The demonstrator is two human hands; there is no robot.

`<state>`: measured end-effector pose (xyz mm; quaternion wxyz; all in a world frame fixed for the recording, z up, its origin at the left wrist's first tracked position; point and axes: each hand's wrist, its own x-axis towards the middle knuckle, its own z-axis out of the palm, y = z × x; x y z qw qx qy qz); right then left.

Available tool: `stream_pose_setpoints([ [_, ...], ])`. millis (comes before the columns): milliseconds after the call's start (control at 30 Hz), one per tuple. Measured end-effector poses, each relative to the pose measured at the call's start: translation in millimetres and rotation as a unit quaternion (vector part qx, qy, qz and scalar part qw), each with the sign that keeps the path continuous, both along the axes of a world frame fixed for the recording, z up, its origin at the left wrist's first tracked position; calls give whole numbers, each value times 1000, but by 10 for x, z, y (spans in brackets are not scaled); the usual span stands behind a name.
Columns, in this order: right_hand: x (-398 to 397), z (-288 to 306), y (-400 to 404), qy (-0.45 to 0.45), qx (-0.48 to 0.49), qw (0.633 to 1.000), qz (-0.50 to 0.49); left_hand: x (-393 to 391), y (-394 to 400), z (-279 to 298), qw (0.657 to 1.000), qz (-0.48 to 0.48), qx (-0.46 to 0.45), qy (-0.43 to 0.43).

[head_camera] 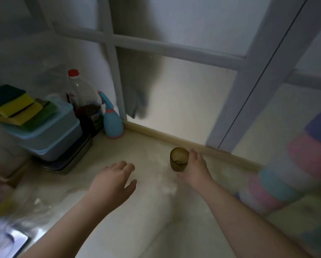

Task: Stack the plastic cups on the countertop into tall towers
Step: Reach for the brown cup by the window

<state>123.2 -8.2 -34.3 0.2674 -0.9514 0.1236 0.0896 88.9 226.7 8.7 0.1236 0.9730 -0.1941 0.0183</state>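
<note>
Olive cup [179, 159]: upright on table [146, 211], touching right hand [196, 167], fingers curled around it; left hand [112, 180] spread, empty, farther.

You were in a home kitchen: sponges [12, 103] sat stacked on a blue tub [49, 138], beside a spray bottle [112, 120], along a pale countertop [146, 211] under a frosted window [183, 99].
</note>
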Motion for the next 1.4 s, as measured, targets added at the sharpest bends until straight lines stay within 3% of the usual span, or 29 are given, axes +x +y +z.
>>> stream_pose_setpoints([
  [233,465,-309,113,12,11,997,-81,291,200,-175,1000,-6,25,0],
  [433,370,-231,150,-30,45,996,-67,346,142,-193,999,-23,39,-15],
  [800,-717,356,8,-87,129,987,40,-259,-529,170,991,-114,-45,-47],
  [1067,-1858,735,-536,-127,99,983,91,-1143,-1203,382,960,-262,9,-100],
  [1167,-2263,847,-790,-137,138,978,69,-1465,-1375,447,956,-276,-63,-80],
  [1400,-2985,969,-1379,-119,288,950,-17,-1996,-1741,646,935,-203,-291,-28],
])
